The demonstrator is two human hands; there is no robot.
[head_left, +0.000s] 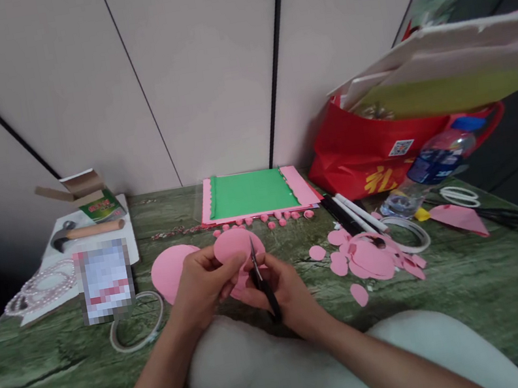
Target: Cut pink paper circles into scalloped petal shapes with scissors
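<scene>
Between the thumb and fingers of my left hand [203,276] is a round pink paper disc [231,246], held up in front of me. My right hand [282,289] is closed round a pair of black-handled scissors [266,292]. The scissor blades point up and lie against the right part of the disc; whether they are cutting into it I cannot tell. More pink paper shows between my hands, just below the disc. Another round pink paper piece [170,272] lies on the table beside my left hand.
Pink paper scraps [369,256], a tape roll [417,234] and pens [354,211] lie to the right, before a red bag [351,152] and a bottle [441,157]. Small pink rolls [280,220] line a green sheet [253,191]. Left are a hammer [91,230], beads [41,287] and tape [136,324].
</scene>
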